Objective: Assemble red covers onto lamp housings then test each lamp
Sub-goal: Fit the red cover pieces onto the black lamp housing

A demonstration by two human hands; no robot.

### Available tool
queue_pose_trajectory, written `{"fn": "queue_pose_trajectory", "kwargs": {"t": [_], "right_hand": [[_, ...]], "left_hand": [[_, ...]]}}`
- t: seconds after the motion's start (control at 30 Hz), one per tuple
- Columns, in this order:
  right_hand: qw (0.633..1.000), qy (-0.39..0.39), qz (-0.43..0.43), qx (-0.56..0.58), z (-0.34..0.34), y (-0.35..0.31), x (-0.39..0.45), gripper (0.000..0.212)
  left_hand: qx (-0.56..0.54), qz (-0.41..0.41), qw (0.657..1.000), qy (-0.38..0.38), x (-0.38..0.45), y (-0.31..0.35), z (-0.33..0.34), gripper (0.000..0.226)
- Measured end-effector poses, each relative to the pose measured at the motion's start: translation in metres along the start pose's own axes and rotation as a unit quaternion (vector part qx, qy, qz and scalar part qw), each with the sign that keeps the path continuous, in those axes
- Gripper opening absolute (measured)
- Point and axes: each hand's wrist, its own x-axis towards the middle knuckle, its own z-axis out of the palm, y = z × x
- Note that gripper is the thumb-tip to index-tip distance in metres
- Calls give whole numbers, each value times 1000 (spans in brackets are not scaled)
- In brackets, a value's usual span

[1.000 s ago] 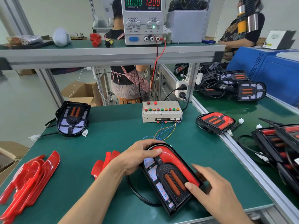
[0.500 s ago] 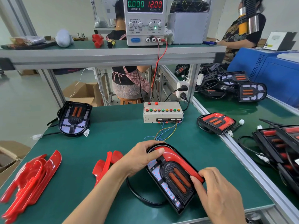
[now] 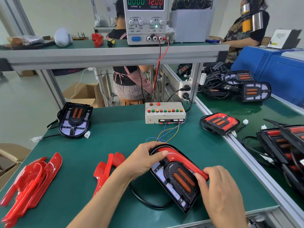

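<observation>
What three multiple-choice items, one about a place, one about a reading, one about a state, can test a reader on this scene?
1. Where does the power supply stand?
A. on the shelf above the bench
B. on the floor
C. beside the red covers

2. What voltage does the power supply display?
A. 5.00
B. 12.00
C. 24.00

3. What is the state of the lamp under the hands?
A. bare, with no cover
B. a red cover lies along its rim, both hands on it
C. lying untouched

Answers: 1 A, it stands on the raised shelf; 2 B, the red digits read 12.00; 3 B, the left hand and the right hand press on the cover.
</observation>
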Motion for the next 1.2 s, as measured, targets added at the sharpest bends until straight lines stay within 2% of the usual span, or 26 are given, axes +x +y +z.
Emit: {"fn": "queue_pose_trajectory", "kwargs": {"t": [0.13, 0.3, 0.47, 0.53, 0.6, 0.67, 0.8, 1.03, 1.2], "right_hand": [[997, -69, -27, -3, -10, -3, 6, 27], [996, -65, -51, 23, -16, -6, 14, 16], [996, -38, -13, 78, -10, -8, 10, 37], [995, -28, -4, 91, -10, -12, 8, 31], [993, -3, 30, 116, -12, -14, 8, 10], [982, 1, 90, 167, -15, -11, 11, 24], [965, -71, 132, 213, -18, -7, 19, 15], [924, -147, 166, 310, -19, -4, 19, 15], [934, -126, 151, 299, -18, 0, 14, 16]], "left_hand": [[2, 0, 1000, -3, 0, 2, 1, 26], [8, 1, 1000, -1, 1, 3, 7, 30], [7, 11, 1000, -5, -1, 4, 5, 29], [6, 15, 1000, -5, -1, 5, 5, 22], [11, 18, 1000, -4, -2, 4, 5, 20], [8, 25, 1000, -7, -3, 0, 4, 24], [-15, 22, 1000, -3, -5, -1, 6, 36], [20, 1, 1000, 20, 0, -2, 7, 27], [-24, -10, 999, 22, 0, -5, 10, 32]]}}
